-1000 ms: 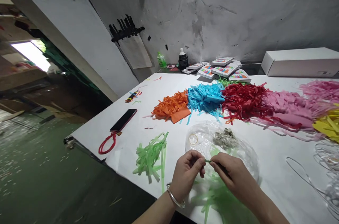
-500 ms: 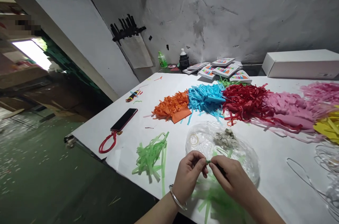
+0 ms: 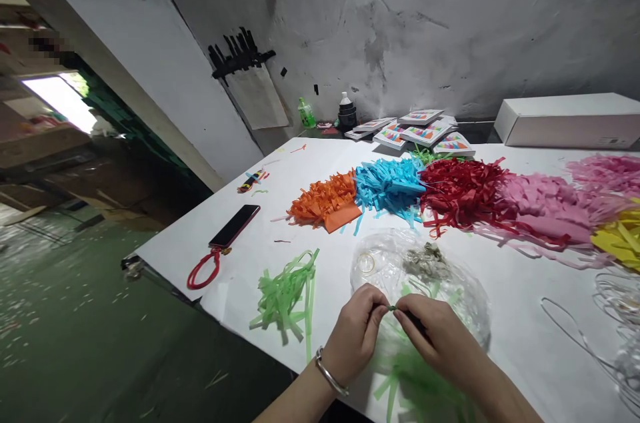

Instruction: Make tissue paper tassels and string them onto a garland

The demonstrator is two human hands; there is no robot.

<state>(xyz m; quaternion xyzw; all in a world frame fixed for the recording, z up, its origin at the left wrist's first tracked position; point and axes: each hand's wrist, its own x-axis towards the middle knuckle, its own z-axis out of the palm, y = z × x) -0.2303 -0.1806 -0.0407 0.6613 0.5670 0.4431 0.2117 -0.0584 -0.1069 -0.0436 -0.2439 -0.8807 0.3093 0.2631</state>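
Both of my hands meet above the near part of the table, over a clear plastic bag [image 3: 475,296]. Between thumb and finger, my left hand [image 3: 357,326] pinches one end of a small twisted piece of green tissue paper [image 3: 392,308]. My right hand [image 3: 435,329] pinches the same twist from the other side. Green tissue strips [image 3: 420,373] hang below my hands, partly hidden by my right forearm. A green tissue tassel [image 3: 283,296] lies to the left of my hands. A silver bracelet [image 3: 327,373] circles my left wrist.
Fringed paper heaps in orange [image 3: 325,199], blue [image 3: 390,186], red [image 3: 463,189], pink [image 3: 545,206] and yellow [image 3: 623,239] line the table. A phone [image 3: 235,226] with a red strap lies left. White cord [image 3: 617,303] is at right. Several printed packs [image 3: 425,131] and a white box [image 3: 570,123] stand behind.
My left hand has turned slightly and its fingers have curled closer in around the green twist. My right hand keeps its pinch almost in place.
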